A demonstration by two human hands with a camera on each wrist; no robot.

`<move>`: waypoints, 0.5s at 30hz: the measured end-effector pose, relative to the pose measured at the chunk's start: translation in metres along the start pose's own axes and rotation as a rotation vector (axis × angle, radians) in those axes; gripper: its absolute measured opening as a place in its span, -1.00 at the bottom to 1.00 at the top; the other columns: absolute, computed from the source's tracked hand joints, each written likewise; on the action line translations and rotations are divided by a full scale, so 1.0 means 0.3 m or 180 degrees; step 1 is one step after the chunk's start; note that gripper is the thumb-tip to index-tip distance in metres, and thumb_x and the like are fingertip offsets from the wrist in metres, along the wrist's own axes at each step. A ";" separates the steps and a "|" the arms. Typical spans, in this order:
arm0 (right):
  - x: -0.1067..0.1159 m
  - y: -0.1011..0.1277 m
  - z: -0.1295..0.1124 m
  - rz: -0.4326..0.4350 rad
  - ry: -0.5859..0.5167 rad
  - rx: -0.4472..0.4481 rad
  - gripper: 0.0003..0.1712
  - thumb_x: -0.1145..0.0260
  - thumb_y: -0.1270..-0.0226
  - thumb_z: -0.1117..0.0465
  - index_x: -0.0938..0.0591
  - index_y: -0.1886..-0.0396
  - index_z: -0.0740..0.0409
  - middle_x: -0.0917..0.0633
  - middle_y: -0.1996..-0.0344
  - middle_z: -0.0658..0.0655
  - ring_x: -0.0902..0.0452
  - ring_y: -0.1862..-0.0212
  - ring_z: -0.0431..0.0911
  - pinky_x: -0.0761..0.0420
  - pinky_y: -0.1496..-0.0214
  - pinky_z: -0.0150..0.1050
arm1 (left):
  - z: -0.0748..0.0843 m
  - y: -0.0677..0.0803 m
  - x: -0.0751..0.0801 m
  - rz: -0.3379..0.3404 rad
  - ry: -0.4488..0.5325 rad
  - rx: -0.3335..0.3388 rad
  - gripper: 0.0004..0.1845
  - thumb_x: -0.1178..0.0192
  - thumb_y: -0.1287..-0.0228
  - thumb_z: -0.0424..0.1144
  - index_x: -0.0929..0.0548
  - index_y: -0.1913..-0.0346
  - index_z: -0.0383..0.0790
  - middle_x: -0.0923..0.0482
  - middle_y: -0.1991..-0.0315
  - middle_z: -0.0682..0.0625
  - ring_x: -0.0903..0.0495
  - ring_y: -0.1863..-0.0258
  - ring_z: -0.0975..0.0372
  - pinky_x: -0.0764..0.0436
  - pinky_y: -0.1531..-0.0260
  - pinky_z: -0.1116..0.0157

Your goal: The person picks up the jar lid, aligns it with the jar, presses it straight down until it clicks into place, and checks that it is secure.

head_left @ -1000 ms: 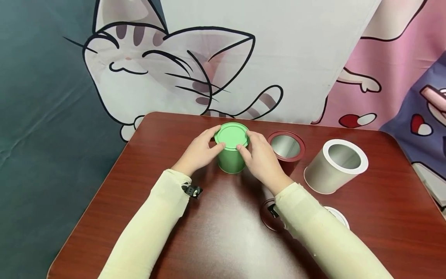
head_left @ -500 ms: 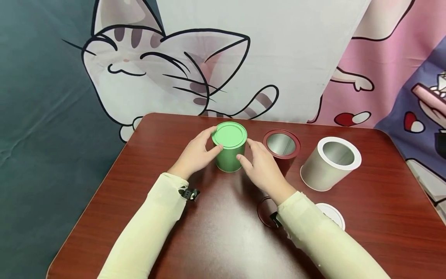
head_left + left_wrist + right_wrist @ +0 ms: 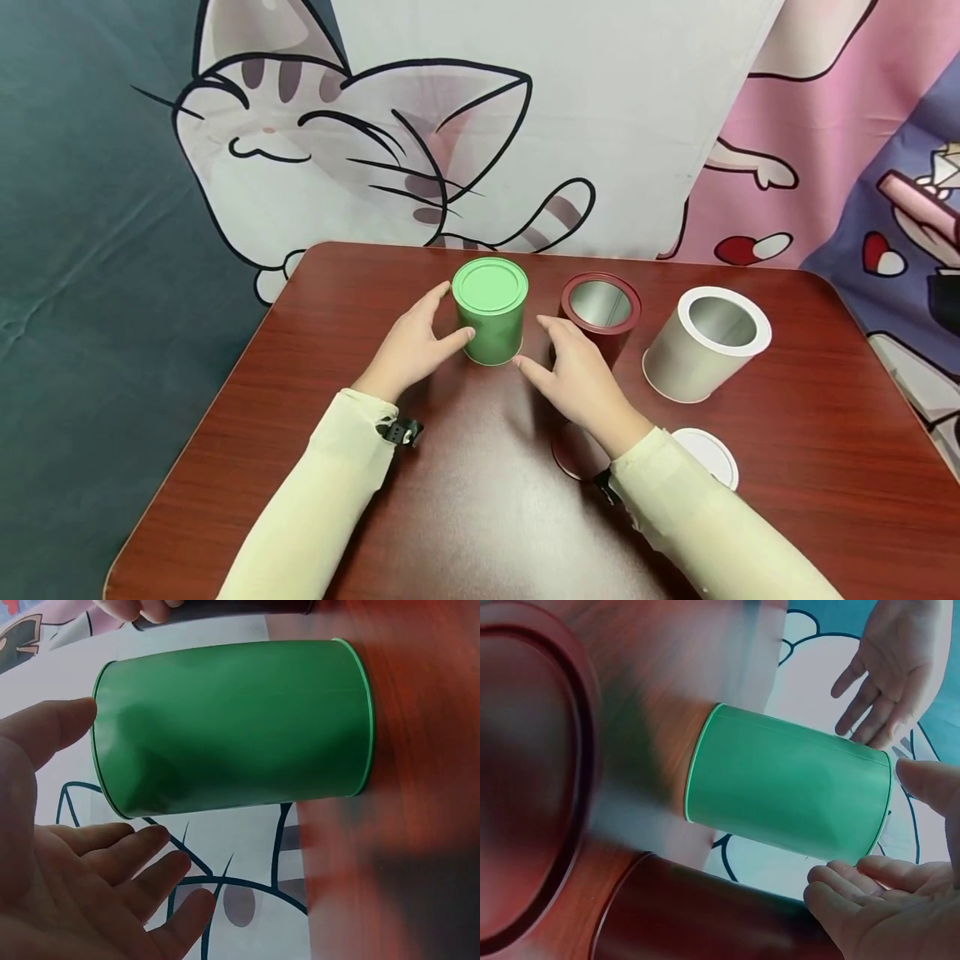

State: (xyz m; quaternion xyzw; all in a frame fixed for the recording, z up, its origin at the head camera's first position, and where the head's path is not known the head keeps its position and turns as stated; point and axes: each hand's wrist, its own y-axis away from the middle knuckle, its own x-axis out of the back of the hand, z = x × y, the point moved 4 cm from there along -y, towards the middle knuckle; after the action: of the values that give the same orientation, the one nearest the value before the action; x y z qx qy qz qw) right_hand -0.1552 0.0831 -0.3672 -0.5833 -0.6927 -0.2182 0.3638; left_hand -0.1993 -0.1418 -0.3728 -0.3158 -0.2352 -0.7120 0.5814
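Observation:
A green tin [image 3: 491,310] with its lid on stands upright on the brown table [image 3: 450,517]. My left hand [image 3: 414,346] is at its left side, fingers straight and spread, with the thumb tip at the tin's wall. In the left wrist view the left hand [image 3: 67,885] lies flat beside the green tin [image 3: 232,727], holding nothing. My right hand [image 3: 577,375] hovers open just right of the tin, apart from it. The right wrist view shows the green tin [image 3: 787,787] between the right hand [image 3: 885,907] and the left hand [image 3: 889,667].
An open dark red tin [image 3: 600,312] stands right of the green one, close behind my right hand. A silver tin with a white rim [image 3: 705,342] leans further right. A red lid [image 3: 573,454] and a white lid [image 3: 705,454] lie flat by my right sleeve.
Both hands have come off the green tin's lid and drawn back toward me. The right hand has moved lower and further from the tin. The tin stays in place.

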 end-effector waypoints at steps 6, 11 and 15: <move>0.003 0.040 0.023 0.0008 -0.0039 -0.0023 -0.21 -0.42 -0.28 -0.02 -0.43 -0.39 0.30 -0.49 -0.33 0.24 -0.38 -0.38 0.10 -0.36 -0.41 0.06 | -0.013 0.045 -0.026 0.0045 -0.0004 0.0056 -0.14 -0.33 -0.25 0.07 -0.25 -0.50 -0.23 -0.31 -0.44 -0.11 -0.29 -0.44 0.04 -0.31 -0.38 -0.01; 0.009 0.050 0.032 0.0057 -0.0042 0.0064 -0.21 -0.48 -0.23 0.03 -0.46 -0.36 0.31 -0.52 -0.29 0.25 -0.41 -0.36 0.09 -0.37 -0.39 0.04 | -0.005 0.073 -0.037 0.0120 -0.0019 -0.0022 -0.20 -0.42 -0.16 0.02 -0.38 -0.39 -0.24 -0.43 -0.33 -0.09 -0.37 -0.37 0.03 -0.37 -0.33 0.00; 0.005 0.057 0.037 0.0013 -0.0021 0.0083 -0.18 -0.51 -0.18 0.02 -0.47 -0.36 0.30 -0.54 -0.27 0.24 -0.44 -0.33 0.09 -0.40 -0.37 0.05 | 0.001 0.094 -0.053 0.0106 -0.0002 -0.0063 -0.22 -0.45 -0.14 0.01 -0.41 -0.37 -0.21 -0.47 -0.30 -0.08 -0.42 -0.34 0.03 -0.40 -0.29 0.00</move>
State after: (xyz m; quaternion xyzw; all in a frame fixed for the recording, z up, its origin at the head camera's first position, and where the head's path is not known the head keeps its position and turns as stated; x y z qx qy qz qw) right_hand -0.1415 0.0960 -0.3752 -0.5806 -0.6956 -0.2064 0.3695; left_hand -0.1698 -0.1367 -0.3850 -0.3256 -0.2230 -0.7044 0.5899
